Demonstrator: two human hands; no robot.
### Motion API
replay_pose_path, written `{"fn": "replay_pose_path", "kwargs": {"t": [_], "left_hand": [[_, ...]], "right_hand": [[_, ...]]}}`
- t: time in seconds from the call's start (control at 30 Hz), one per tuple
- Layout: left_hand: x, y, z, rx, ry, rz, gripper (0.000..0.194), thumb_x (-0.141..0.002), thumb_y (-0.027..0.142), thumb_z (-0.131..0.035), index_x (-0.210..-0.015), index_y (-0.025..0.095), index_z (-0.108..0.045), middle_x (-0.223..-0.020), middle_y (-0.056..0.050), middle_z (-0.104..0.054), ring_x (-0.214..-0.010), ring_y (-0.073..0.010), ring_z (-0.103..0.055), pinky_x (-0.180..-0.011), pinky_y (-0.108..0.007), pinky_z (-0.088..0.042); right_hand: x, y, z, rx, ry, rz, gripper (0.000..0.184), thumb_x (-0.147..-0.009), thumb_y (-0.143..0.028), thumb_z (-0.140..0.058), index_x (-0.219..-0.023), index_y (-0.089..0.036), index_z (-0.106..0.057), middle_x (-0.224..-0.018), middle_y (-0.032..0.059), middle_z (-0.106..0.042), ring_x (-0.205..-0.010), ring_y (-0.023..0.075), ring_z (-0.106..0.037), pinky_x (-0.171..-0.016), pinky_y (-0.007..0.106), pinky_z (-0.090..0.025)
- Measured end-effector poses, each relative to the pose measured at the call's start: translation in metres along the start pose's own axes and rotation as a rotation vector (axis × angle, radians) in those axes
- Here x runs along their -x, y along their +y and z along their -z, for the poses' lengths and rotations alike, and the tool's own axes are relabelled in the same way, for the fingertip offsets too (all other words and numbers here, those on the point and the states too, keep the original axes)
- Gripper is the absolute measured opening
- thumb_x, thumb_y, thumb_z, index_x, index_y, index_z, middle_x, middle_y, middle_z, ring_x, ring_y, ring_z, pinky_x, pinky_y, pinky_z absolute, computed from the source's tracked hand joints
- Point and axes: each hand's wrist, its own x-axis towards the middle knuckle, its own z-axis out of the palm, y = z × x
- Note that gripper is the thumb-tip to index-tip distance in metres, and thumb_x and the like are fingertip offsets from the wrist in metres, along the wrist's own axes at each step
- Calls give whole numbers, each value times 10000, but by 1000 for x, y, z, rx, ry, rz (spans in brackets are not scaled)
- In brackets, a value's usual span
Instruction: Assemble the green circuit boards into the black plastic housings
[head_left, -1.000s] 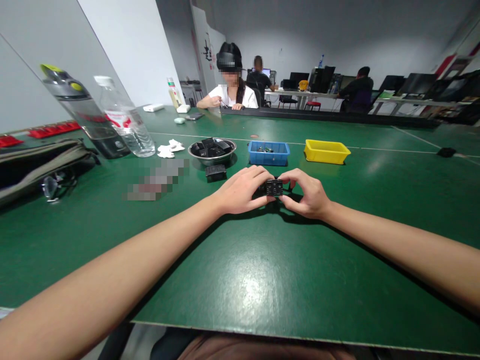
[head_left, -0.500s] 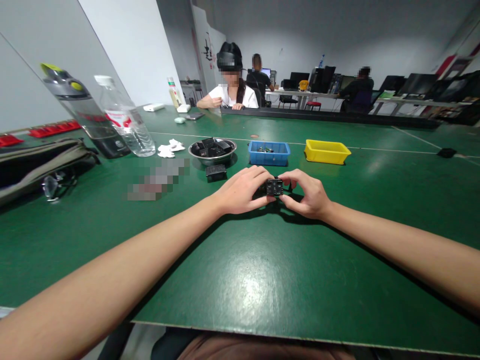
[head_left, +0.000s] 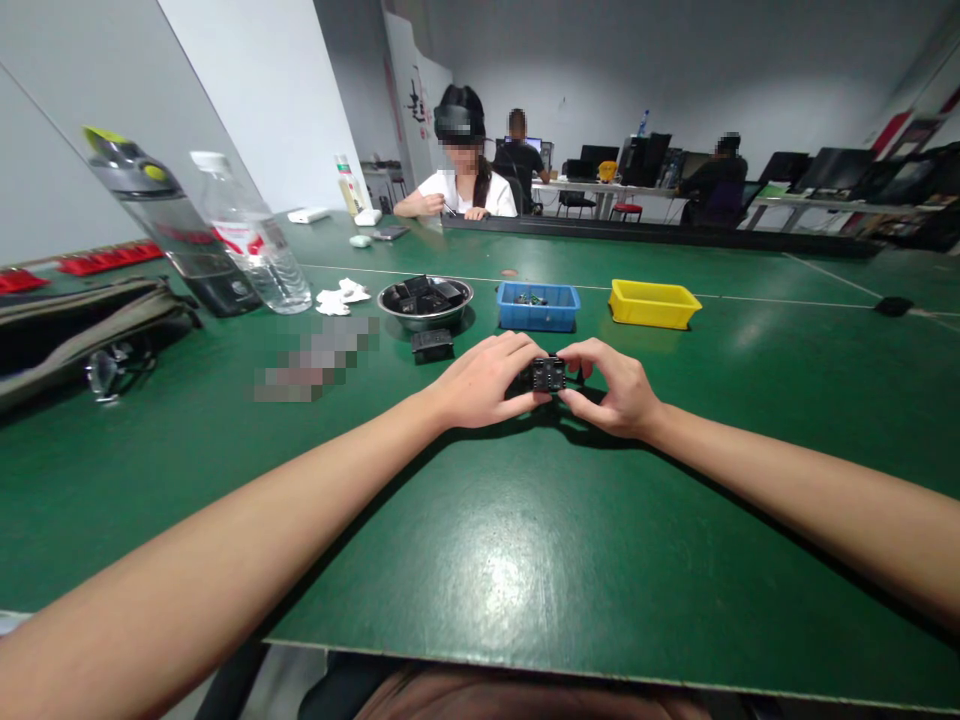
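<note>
A small black block (head_left: 549, 375) sits between both hands over the middle of the green worktop (head_left: 465, 540), well in from its near edge; I cannot tell whether it touches the surface. The left hand (head_left: 491, 382) pinches its left side, fingers above and thumb below. The right hand (head_left: 619, 392) grips the right side by the fingertips, and partly hides it. With so slight a hold, uneven pressure could twist the block or make it slip, and any loose piece could drop on the worktop.

Just beyond, toward the far edge, stands a blue bin (head_left: 537, 318) of small parts (head_left: 531, 299); a knuckle catching its near wall could jog it and spill them. Right of it, apart, is a yellow bin (head_left: 654, 310). To its left, a metal bowl (head_left: 427, 323) holds heaped black pieces (head_left: 421, 296), which a knock might topple over the rim. Another black block (head_left: 432, 346) lies just before the bowl, near the left wrist, where a sideways sweep could push it.
</note>
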Motion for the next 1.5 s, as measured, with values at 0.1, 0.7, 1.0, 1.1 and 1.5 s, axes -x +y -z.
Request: {"fn": "replay_pose_path", "kwargs": {"t": [0.1, 0.7, 1.0, 1.1, 1.5], "left_hand": [[0, 0, 0, 1, 3, 1, 324, -958, 457, -549, -1102, 169, -587, -1082, -112, -659, -1013, -258, -616, -893, -394, -499], [0, 0, 0, 2, 7, -11, 311, -965, 443, -550, -1092, 161, -582, -1072, -111, -665, -996, -253, -619, -872, -378, -495], [0, -2, -1, -15, 15, -28, 323, -973, 449, -535, -1097, 155, -578, -1068, -111, -667, -986, -252, -615, -869, -381, -497], [0, -2, -1, -13, 14, -28, 322, -971, 450, -536, -1093, 156, -578, -1064, -110, -668, -981, -251, -617, -861, -379, -497], [1, -2, -1, -13, 12, -29, 323, -969, 444, -541, -1095, 150, -578, -1057, -111, -670, -967, -249, -617, -850, -374, -498]], "right_hand": [[0, 0, 0, -10, 9, 9, 348, -866, -279, -630, -1200, -228, -548, -970, 55, -694, -772, 196, -639, -653, 322, -531], [-1, -1, 1, 7, 25, 26, 318, -875, -276, -627, -1173, -221, -532, -931, 49, -677, -744, 185, -635, -632, 312, -537], [-1, 0, 0, -1, 28, 49, 328, -869, -254, -633, -1180, -221, -531, -963, 58, -681, -749, 185, -632, -626, 309, -538], [-1, 0, 0, -9, 32, 54, 335, -864, -244, -637, -1182, -217, -534, -966, 62, -682, -755, 187, -633, -626, 308, -537], [0, 1, -1, -10, 25, 41, 341, -863, -257, -642, -1184, -220, -534, -967, 61, -684, -756, 187, -634, -628, 313, -540]]}}
